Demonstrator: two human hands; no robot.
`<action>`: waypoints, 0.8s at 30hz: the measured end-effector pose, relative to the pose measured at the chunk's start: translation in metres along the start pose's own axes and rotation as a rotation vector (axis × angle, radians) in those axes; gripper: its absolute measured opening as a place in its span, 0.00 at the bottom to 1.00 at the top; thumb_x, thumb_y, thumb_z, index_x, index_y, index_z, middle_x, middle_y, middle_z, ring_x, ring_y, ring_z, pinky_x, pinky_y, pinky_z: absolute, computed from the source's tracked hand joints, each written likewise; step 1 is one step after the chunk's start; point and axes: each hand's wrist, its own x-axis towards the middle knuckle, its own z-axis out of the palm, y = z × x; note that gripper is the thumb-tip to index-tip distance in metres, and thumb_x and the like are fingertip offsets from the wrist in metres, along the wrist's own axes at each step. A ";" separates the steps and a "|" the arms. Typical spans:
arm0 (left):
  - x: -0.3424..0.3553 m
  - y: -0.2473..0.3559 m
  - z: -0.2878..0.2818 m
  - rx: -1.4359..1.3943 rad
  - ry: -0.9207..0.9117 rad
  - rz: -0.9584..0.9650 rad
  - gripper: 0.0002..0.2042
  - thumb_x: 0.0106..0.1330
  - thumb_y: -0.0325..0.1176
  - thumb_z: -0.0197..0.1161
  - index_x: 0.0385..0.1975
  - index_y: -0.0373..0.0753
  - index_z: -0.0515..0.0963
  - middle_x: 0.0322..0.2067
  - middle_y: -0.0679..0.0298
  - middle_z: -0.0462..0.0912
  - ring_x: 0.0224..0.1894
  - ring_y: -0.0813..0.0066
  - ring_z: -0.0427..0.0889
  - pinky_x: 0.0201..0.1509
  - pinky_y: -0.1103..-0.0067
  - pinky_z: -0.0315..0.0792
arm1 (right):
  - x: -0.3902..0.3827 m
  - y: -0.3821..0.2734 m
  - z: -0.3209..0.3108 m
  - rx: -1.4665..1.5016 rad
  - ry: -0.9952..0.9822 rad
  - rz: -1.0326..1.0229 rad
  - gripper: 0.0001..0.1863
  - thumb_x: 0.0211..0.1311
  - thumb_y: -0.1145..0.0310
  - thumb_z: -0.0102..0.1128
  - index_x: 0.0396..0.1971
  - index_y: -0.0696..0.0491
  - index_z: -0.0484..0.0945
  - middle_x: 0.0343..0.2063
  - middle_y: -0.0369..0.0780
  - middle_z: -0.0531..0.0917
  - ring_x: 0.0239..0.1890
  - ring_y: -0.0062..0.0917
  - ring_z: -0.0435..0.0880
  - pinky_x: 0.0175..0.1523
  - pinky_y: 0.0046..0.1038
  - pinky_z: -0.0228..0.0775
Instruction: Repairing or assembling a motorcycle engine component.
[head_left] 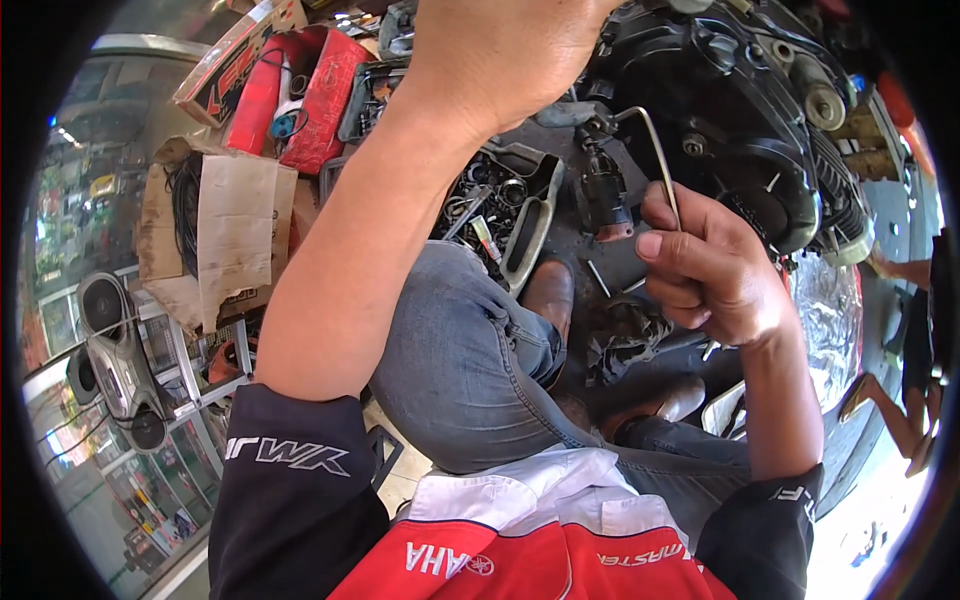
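My right hand [722, 262] is closed around the long arm of a thin L-shaped hex key [656, 142]. The key's short bent end reaches toward a bracket [600, 118] beside the black motorcycle engine [665, 75]; whether it sits in a bolt I cannot make out. Below that bracket hangs a dark footrest [604, 185] with a reddish end. My left hand [510, 50] stretches up past the top edge, next to the engine's left side. Its fingers are out of the picture, so what they touch is hidden.
An open tray [545, 225] of loose metal parts lies left of the footrest. Farther left stand a red box [325, 100], a torn cardboard box [235, 215], a grey stereo [118, 360] and a glass display case [90, 200]. Another person's limbs [900, 415] show at far right.
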 end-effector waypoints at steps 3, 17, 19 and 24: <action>-0.004 0.024 -0.004 -0.393 0.050 -0.486 0.07 0.68 0.34 0.71 0.36 0.39 0.81 0.18 0.70 0.75 0.21 0.80 0.74 0.24 0.76 0.67 | -0.009 0.005 -0.001 0.027 0.046 -0.037 0.10 0.74 0.66 0.60 0.43 0.53 0.69 0.20 0.27 0.64 0.17 0.09 0.58 0.20 0.17 0.46; -0.005 0.023 -0.002 -0.768 -0.055 -0.948 0.06 0.67 0.31 0.69 0.35 0.36 0.88 0.28 0.67 0.87 0.28 0.82 0.80 0.33 0.79 0.73 | -0.009 0.062 -0.012 -1.184 1.034 -0.778 0.07 0.70 0.68 0.65 0.39 0.57 0.84 0.26 0.48 0.85 0.23 0.34 0.82 0.35 0.31 0.74; -0.004 0.021 -0.006 -0.367 -0.085 -0.531 0.05 0.66 0.30 0.68 0.36 0.37 0.88 0.27 0.66 0.86 0.26 0.82 0.79 0.32 0.78 0.72 | -0.006 0.066 -0.009 -1.197 1.067 -0.814 0.07 0.70 0.68 0.65 0.39 0.56 0.84 0.26 0.48 0.85 0.23 0.38 0.82 0.35 0.31 0.74; 0.003 0.028 -0.008 -0.853 0.032 -0.915 0.06 0.66 0.30 0.67 0.32 0.34 0.85 0.20 0.67 0.81 0.21 0.80 0.75 0.27 0.75 0.68 | 0.003 0.073 -0.003 -1.007 1.121 -0.780 0.10 0.75 0.65 0.60 0.41 0.56 0.83 0.28 0.45 0.86 0.28 0.25 0.83 0.37 0.29 0.74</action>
